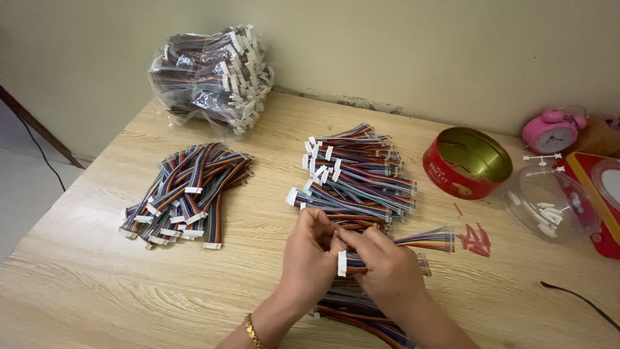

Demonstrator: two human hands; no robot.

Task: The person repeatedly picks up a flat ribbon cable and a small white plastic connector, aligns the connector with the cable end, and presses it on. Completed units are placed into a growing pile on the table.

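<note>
Head view: hands half-hiding ribbon cable

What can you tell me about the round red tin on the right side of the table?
The red tin is a low round container, metal by its look, with no lid on it. Its gold, shiny inside looks empty. It stands upright on the wooden table near the wall, beside a clear plastic dome. Neither hand touches it.
</note>
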